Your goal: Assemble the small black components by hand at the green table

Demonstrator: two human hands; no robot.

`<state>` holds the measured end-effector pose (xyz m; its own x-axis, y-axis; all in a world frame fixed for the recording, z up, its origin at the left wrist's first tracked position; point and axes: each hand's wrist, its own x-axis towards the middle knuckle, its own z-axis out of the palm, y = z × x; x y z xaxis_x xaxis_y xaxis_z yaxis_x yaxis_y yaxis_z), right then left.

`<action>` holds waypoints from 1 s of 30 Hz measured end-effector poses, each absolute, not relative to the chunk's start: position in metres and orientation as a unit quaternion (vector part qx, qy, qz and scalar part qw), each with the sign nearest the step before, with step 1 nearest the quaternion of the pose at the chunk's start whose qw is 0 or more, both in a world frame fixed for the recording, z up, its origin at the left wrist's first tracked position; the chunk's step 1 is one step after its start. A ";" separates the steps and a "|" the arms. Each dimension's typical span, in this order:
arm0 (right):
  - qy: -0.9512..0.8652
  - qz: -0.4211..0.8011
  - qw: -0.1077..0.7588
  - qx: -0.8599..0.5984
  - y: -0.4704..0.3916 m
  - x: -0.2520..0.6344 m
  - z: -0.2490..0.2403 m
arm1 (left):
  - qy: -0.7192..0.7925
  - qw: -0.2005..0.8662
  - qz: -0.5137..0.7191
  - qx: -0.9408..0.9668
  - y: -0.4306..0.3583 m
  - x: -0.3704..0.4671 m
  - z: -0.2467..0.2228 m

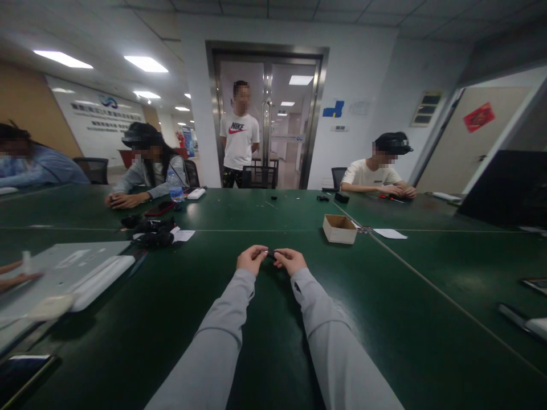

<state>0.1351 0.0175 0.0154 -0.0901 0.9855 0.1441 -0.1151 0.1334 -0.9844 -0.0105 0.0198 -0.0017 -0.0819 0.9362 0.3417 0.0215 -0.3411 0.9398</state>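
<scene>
Both of my hands meet over the middle of the green table [265, 319], fingertips pinched close together. Between them is a small dark piece [270, 254] with a shiny, light bit at its left end; it is too small for me to name. My left hand [251, 260] grips the left end between thumb and fingers. From the other side, my right hand [292, 261] pinches the right end. The fingertips hide much of the piece.
An open cardboard box [339, 232] stands ahead to the right, near white paper [390, 233]. Leftward lie black gear [156, 232], a water bottle [175, 185] and a large grey panel [64, 273]. Several people sit around the table; one person [240, 136] stands by the door.
</scene>
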 end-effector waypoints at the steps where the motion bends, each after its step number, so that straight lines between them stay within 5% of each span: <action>1: -0.528 0.510 0.539 -0.414 0.018 0.135 0.015 | 0.426 0.379 0.597 0.564 0.020 -0.010 -0.001; 30: -0.546 0.562 0.537 -0.312 0.021 0.139 0.006 | 0.610 0.274 0.469 0.577 0.002 -0.014 0.023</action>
<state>0.1394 0.0213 0.0061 -0.2276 0.9449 0.2351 -0.2632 0.1728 -0.9492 -0.0135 0.0022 0.0225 -0.1834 0.9611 0.2064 0.4475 -0.1053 0.8881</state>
